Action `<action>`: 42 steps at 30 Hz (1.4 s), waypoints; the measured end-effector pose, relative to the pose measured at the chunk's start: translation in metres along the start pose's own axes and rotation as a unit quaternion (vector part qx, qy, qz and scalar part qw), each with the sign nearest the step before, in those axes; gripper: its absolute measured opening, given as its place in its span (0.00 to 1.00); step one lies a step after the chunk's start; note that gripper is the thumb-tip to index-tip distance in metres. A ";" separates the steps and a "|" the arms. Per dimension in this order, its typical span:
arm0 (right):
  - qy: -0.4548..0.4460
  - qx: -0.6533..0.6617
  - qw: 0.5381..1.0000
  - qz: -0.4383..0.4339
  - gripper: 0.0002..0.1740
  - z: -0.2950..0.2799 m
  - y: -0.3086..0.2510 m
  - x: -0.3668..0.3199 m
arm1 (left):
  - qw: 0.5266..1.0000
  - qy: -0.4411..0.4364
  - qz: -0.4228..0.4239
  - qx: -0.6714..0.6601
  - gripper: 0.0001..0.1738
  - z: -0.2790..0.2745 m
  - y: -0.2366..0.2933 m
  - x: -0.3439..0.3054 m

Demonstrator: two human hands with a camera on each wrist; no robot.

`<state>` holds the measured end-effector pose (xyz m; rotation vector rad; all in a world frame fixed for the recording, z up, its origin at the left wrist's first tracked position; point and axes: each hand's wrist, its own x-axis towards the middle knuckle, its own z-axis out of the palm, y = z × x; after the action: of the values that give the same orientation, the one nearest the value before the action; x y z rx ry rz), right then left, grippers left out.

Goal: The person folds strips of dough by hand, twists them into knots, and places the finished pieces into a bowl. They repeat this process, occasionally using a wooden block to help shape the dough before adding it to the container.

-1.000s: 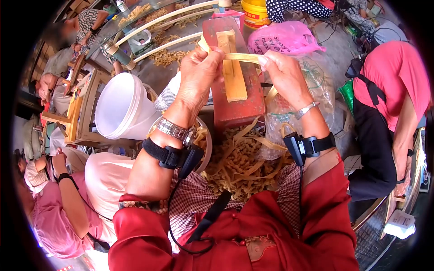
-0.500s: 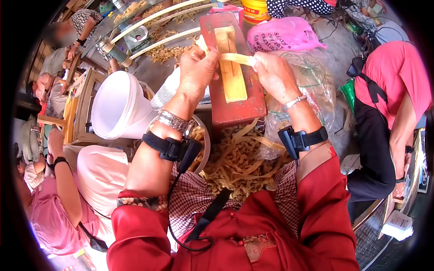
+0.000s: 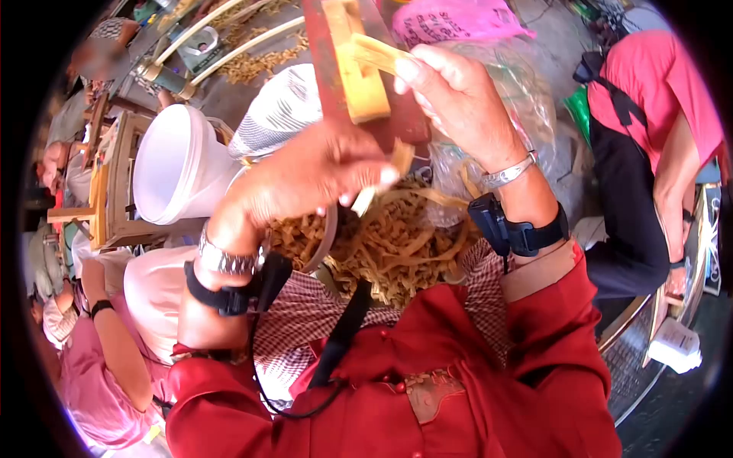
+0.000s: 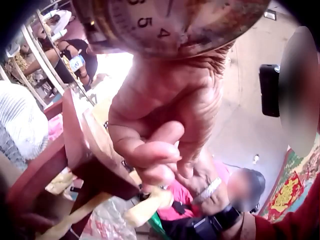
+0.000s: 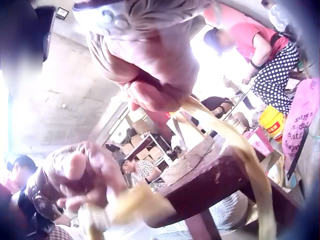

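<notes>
My left hand [image 3: 309, 168] pinches a short folded pale-yellow piece [image 4: 142, 210] at its fingertips, low over a heap of similar curled strips [image 3: 412, 256] by my lap. In the right wrist view that piece is blurred. Higher up, my right hand [image 3: 462, 95] grips a long, flat yellow strip [image 3: 376, 53] between thumb and fingers. The strip reaches across a narrow yellow wooden block [image 3: 366, 99] lying on a red wooden stand [image 3: 408, 118]. From the right fist the strip hangs down past the stand [image 5: 250, 150] in the right wrist view.
A white bucket [image 3: 187, 164] lies tipped at the left, near a patterned white bag [image 3: 279, 111]. A rimmed tub [image 3: 330, 237] of strips sits beside the heap. Clear plastic [image 3: 511, 107] and a pink bag [image 3: 458, 21] lie beyond the stand. People sit on both sides.
My left hand has come away from the block, down and toward me, with a short piece. My right hand still holds the longer strip. The head view has shifted, so the stand appears higher.
</notes>
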<state>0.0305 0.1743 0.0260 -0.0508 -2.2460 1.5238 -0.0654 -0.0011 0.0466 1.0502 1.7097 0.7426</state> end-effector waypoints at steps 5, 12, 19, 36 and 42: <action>-0.069 0.144 0.987 -0.011 0.14 0.032 -0.025 -0.038 | 0.933 0.019 -0.040 -0.358 0.26 0.059 -0.040 0.001; -0.116 0.150 0.971 -0.148 0.10 0.095 -0.031 -0.095 | 0.764 0.085 -0.120 -0.628 0.19 0.058 -0.032 0.009; 0.131 0.228 0.963 0.062 0.14 0.047 -0.024 -0.064 | 0.884 0.033 -0.051 -0.463 0.16 0.045 -0.018 -0.009; -0.077 0.163 0.980 0.088 0.22 0.044 0.003 -0.048 | 0.829 0.346 0.272 0.346 0.07 0.034 0.003 -0.018; -0.044 0.134 0.989 0.054 0.21 0.049 -0.001 -0.050 | 0.928 0.265 0.154 -0.213 0.09 0.027 -0.008 -0.014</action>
<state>0.0586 0.1175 -0.0046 -0.0280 -2.1123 1.9082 -0.0400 -0.0165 0.0362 0.8587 1.7113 1.6406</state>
